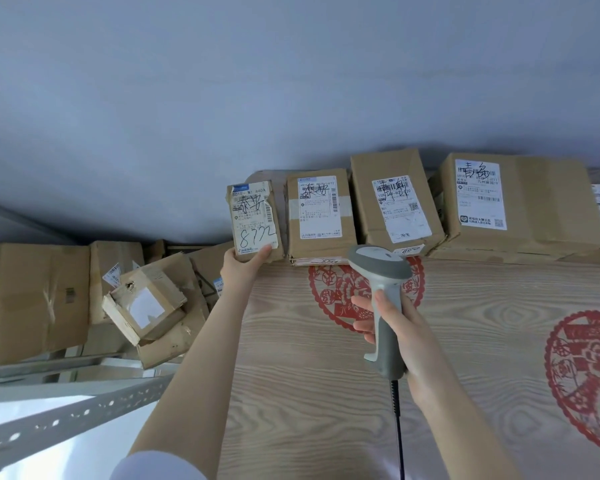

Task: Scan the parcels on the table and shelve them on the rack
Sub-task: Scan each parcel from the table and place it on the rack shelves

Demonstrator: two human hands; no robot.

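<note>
1. Surface (291, 393): pale wood grain, with red lacy round motifs (329, 296) at 12 and 3 o'clock of the scanner.
2. Parcels (551, 202): brown cardboard, white labels with black print and scrawl; the small parcel (253, 221) has a blue label corner.
3. Scanner (383, 289): light and dark grey, with a black cable (397, 427).
4. Rack (66, 415) at 8 o'clock: pale grey, with a row of punched holes.
5. Wall (257, 81): blue-grey.

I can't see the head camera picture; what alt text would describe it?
A person's left hand grips a small parcel marked 8772 while the right hand holds a grey barcode scanner. More labelled cartons line the wooden table; a metal rack of boxes stands left.
</note>
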